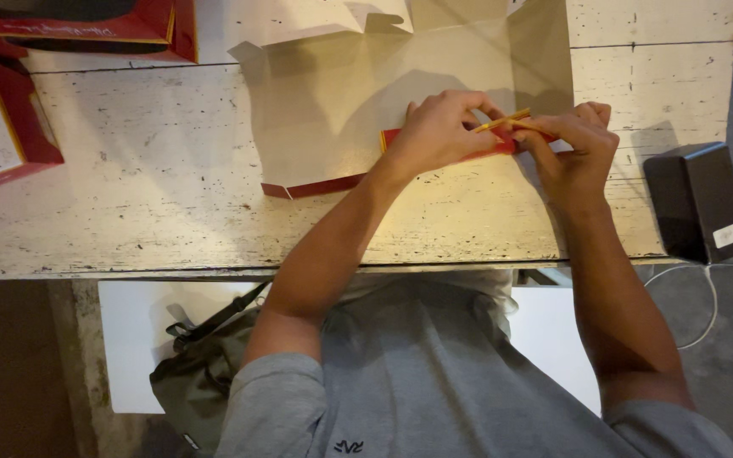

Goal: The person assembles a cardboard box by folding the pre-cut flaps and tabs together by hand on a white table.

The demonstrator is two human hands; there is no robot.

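A flat, unfolded cardboard box [332, 102] lies white side up on the worn white table [129, 203], with red showing along its near edge. My left hand [434, 131] presses and pinches a red flap [396, 137] at that edge. My right hand [574, 144] grips the same flap's right end, where a thin yellow edge [506, 120] sticks up between my fingers. Both hands meet over the fold.
Folded red boxes [10, 110] sit at the table's far left and top left [129, 25]. A black box-shaped device [696, 202] with a white cable [706, 297] stands at the right edge. An olive bag [205, 365] rests on a white seat below.
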